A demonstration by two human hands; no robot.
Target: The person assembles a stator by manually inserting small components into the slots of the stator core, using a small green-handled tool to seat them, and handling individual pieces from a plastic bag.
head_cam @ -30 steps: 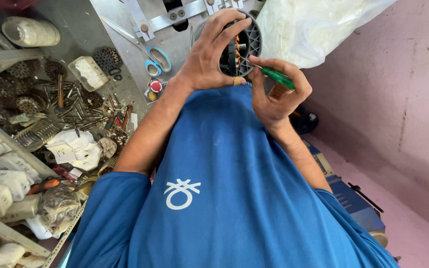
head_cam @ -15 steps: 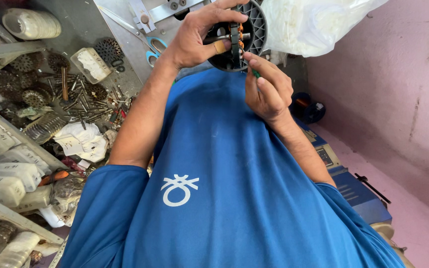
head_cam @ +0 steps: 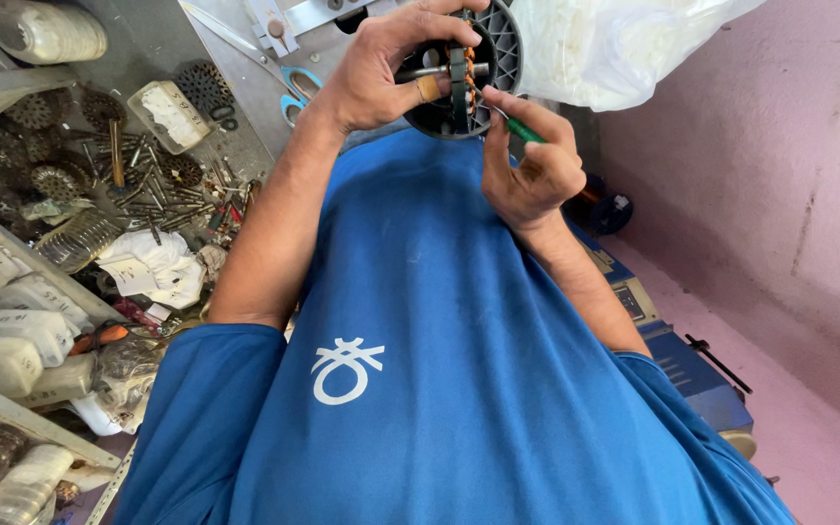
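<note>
My left hand (head_cam: 386,68) grips a round dark motor part (head_cam: 459,73) with copper windings and a metal shaft, held up at the top middle of the head view. My right hand (head_cam: 527,165) sits just below and to the right of it, pinching a thin green-handled tool (head_cam: 522,129) whose tip touches the windings. A blue shirt (head_cam: 420,369) fills the lower middle of the view and hides everything under it.
On the left, a cluttered bench holds screws and metal bits (head_cam: 162,190), gear-like discs (head_cam: 55,180), plastic containers (head_cam: 7,340) and blue-handled scissors (head_cam: 294,92). A white plastic bag (head_cam: 624,49) hangs at top right beside a pink wall (head_cam: 789,165). A blue machine (head_cam: 692,374) stands lower right.
Both hands and the motor part have shifted slightly up and to the right in view. The right hand has moved closer under the part, tool still at the windings.
</note>
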